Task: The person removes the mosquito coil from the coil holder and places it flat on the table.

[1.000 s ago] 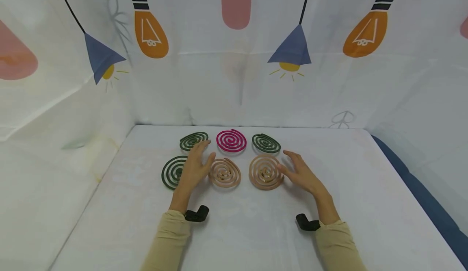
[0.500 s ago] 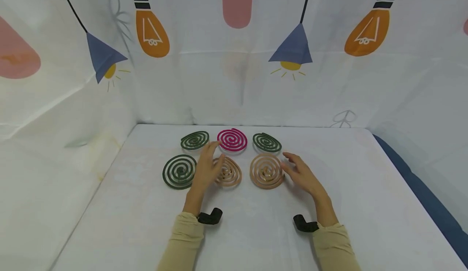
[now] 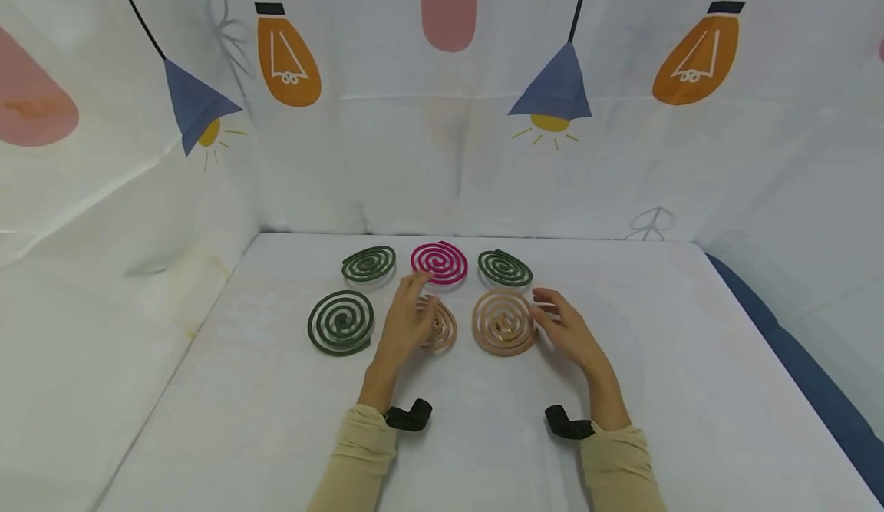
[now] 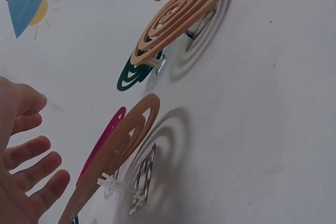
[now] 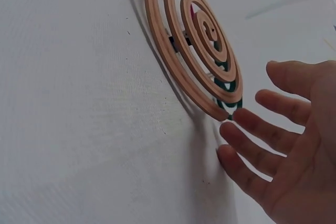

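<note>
Several mosquito coils stand in two rows, raised on small stands. In front are a green coil (image 3: 341,323), a left brown coil (image 3: 447,329) and a right brown coil (image 3: 503,323). Behind them are a pink coil (image 3: 440,262), a left green coil (image 3: 369,264) and a right green coil (image 3: 505,268). My left hand (image 3: 406,322) is spread beside the left brown coil, covering part of it in the head view. Nothing is in its fingers. My right hand (image 3: 568,335) holds nothing either; its loosely bent fingertips are right at the right brown coil's outer edge.
The coils stand on a white table (image 3: 242,389). Wire-like metal stands (image 4: 144,177) with white supports show beneath the brown coils in the left wrist view. A white sheet printed with lamps (image 3: 387,166) hangs behind, and blue cloth (image 3: 780,343) lies along the right edge.
My left hand has moved rightward, from between the front green coil and left brown coil to over the left brown coil, uncovering the green ones. The right hand has barely shifted.
</note>
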Demonstrator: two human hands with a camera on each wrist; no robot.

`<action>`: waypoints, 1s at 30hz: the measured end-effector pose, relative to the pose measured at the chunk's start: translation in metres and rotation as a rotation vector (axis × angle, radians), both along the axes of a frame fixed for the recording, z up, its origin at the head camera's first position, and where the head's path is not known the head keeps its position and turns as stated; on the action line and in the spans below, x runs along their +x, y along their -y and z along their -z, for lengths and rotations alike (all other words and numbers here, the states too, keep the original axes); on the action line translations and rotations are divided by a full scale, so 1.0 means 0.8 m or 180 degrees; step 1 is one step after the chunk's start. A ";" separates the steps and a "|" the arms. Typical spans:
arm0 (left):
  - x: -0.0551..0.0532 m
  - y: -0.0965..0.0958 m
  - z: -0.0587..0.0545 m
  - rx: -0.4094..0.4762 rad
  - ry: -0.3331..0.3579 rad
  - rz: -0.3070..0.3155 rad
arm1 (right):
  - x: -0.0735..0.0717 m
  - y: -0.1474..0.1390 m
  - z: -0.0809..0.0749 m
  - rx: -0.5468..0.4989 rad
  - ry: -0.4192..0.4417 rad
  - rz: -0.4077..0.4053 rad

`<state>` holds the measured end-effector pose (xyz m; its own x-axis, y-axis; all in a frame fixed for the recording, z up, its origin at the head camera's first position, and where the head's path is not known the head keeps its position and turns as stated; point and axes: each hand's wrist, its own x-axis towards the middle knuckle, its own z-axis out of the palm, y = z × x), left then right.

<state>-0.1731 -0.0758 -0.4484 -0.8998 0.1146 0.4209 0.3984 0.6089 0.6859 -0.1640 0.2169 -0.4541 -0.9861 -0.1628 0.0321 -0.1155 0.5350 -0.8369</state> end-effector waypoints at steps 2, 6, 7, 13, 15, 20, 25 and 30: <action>0.001 -0.006 0.001 0.0026 -0.0016 0.0038 | -0.001 0.002 0.001 0.0007 -0.0003 -0.0008; 0.003 -0.020 0.001 0.0026 -0.0085 0.0135 | -0.003 0.004 0.005 -0.0016 -0.0019 -0.0001; 0.004 -0.023 0.001 0.0034 -0.0091 0.0163 | -0.003 0.004 0.006 -0.0022 -0.0023 -0.0001; 0.005 -0.041 0.001 0.0072 0.0095 0.0297 | -0.003 0.005 0.008 -0.0121 0.0089 0.0050; 0.005 -0.046 0.002 0.0035 0.0181 0.0324 | -0.003 0.005 0.008 -0.0158 0.0182 0.0063; 0.005 -0.056 0.004 0.0115 0.0305 0.0409 | -0.006 0.009 0.007 -0.0211 0.0268 0.0095; 0.005 -0.060 0.005 0.0192 0.0360 0.0442 | -0.011 0.016 0.008 -0.0364 0.0202 -0.0015; 0.005 -0.063 0.003 0.0265 0.0529 0.0498 | -0.011 0.014 0.006 -0.0361 0.0210 0.0017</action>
<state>-0.1694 -0.0257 -0.4505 -0.9315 0.2290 0.2825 0.3610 0.4873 0.7951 -0.1726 0.2059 -0.4586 -0.9876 -0.1565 -0.0151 -0.0555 0.4370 -0.8977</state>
